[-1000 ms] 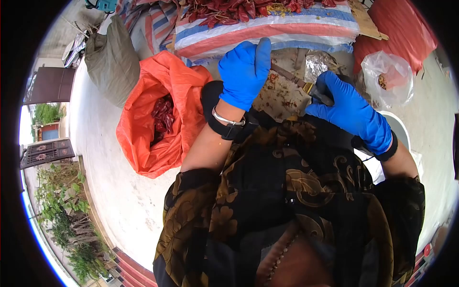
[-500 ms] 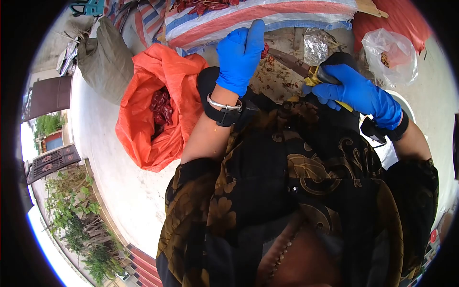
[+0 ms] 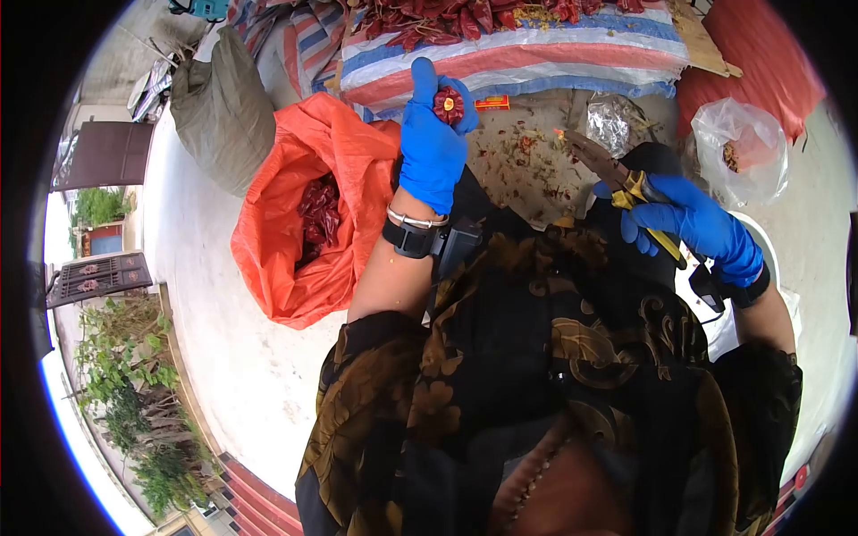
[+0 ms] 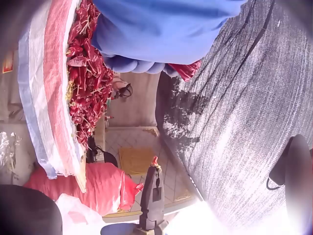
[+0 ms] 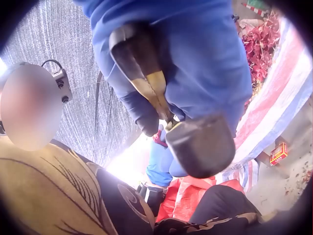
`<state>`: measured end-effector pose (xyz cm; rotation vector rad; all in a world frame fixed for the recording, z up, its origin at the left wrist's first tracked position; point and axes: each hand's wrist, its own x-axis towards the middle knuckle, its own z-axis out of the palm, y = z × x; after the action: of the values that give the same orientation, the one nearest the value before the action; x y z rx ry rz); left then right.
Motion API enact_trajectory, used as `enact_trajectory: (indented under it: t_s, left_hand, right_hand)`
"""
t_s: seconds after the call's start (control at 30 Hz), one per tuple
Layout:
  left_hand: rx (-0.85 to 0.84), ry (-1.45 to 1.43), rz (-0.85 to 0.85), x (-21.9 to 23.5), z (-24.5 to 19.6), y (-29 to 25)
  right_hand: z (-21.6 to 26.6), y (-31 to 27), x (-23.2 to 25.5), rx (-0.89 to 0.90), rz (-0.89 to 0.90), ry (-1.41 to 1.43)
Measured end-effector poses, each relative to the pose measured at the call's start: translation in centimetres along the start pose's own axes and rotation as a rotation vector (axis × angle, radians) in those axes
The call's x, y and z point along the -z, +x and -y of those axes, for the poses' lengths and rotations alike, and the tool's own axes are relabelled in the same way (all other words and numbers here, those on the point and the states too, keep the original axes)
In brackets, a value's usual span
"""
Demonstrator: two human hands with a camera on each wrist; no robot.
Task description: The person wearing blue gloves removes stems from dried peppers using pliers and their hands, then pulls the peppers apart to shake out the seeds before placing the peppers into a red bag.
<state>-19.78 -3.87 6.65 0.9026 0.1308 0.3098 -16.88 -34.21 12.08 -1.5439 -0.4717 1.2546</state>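
Note:
My blue-gloved left hand (image 3: 427, 156) grips a dried red chili (image 3: 449, 105), whose pale round end faces up at the head camera. In the left wrist view the chili's wrinkled red skin (image 4: 187, 71) sticks out past the curled fingers. To the right, my gloved right hand (image 3: 688, 228) holds pliers (image 3: 630, 189) with yellow and dark handles. Their jaws point toward the left hand, a short gap away from it. A small orange-red scrap (image 4: 155, 160) sits at the pliers' tip.
A heap of dried chilies (image 3: 447, 22) lies on a striped woven sheet (image 3: 518, 67) ahead. An open orange sack (image 3: 268, 259) with chilies inside stands at the left. Plant scraps (image 3: 527, 165) litter the ground between the hands. A clear plastic bag (image 3: 740, 156) is at the right.
The pliers' tip, near the left hand's chili half a second ago, has drawn away to the right with a scrap at its tip. My left hand has turned, showing the chili's end.

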Motion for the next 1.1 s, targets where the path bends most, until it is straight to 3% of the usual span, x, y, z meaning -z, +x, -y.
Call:
enact_trajectory:
  t_s: [0.1, 0.27, 0.4, 0.47, 0.5, 0.57, 0.6, 0.63, 0.7, 0.77, 0.8, 0.83, 0.87, 0.97, 1.03, 1.07, 1.1]
  left_hand:
    - [-0.003, 0.083, -0.001, -0.3, -1.2, -0.7]
    - [0.183, -0.121, 0.032, 0.3, -2.1, -1.3]
    - [0.172, -0.150, 0.063, 1.7, -3.2, -1.8]
    - [0.046, 0.137, -0.262, 3.1, -4.9, -2.6]
    - [0.027, 0.149, -0.296, 4.6, -5.8, -3.3]
    - [-0.271, 0.692, -0.332, 8.4, -7.2, -4.1]
    - [-0.123, 0.580, -0.508, 9.9, -8.6, -4.4]
    - [-0.157, 0.634, -0.615, 11.0, -9.5, -5.0]
    - [-0.234, 1.081, -0.847, 19.5, -11.1, -5.6]
    - [0.035, 1.484, -0.905, 24.2, -13.2, -7.3]
    - [0.172, 1.768, -1.045, 22.4, -13.6, -8.2]
    - [0.204, 1.865, -1.084, 21.1, -13.8, -8.9]
    - [0.118, 1.869, -1.092, 20.8, -13.9, -9.0]
    - [-0.293, 1.585, -0.821, 21.4, -13.6, -7.5]
    - [-0.397, 1.423, -0.641, 15.1, -12.7, -6.3]
    - [-0.407, 1.413, -0.634, 12.0, -12.2, -5.9]
    - [-0.429, 1.349, -0.492, 9.0, -11.5, -5.4]
  right_hand:
    - [0.4, 0.2, 0.0, -0.006, -0.052, 0.020]
    - [0.5, 0.9, -0.2, 0.021, -0.021, 0.031]
    - [0.3, 0.9, -0.3, 0.004, -0.038, 0.041]
    - [0.2, 1.0, -0.3, -0.020, -0.052, 0.017]
    - [0.1, 0.8, -0.3, -0.010, -0.067, 0.048]
    - [0.2, 0.6, -0.2, 0.019, -0.038, 0.084]
    - [0.2, 0.4, -0.1, -0.007, -0.078, 0.037]
    - [0.3, 0.5, -0.1, -0.007, -0.074, 0.032]
    - [0.5, 0.2, 0.1, 0.009, -0.103, 0.025]
    - [0.2, 0.2, 0.7, 0.032, -0.114, 0.040]
    - [-0.3, 0.5, 1.5, 0.001, -0.131, 0.041]
    - [0.5, 0.3, 1.3, 0.024, -0.152, 0.038]
    - [0.0, 0.7, 2.2, 0.029, -0.134, 0.011]
    - [1.6, 0.7, 3.7, 0.035, -0.242, -0.066]
    - [2.5, 1.1, 5.5, -0.003, -0.381, -0.150]
    - [2.5, 1.4, 7.0, 0.003, -0.393, -0.156]
    - [2.0, 1.7, 8.8, 0.075, -0.425, -0.110]
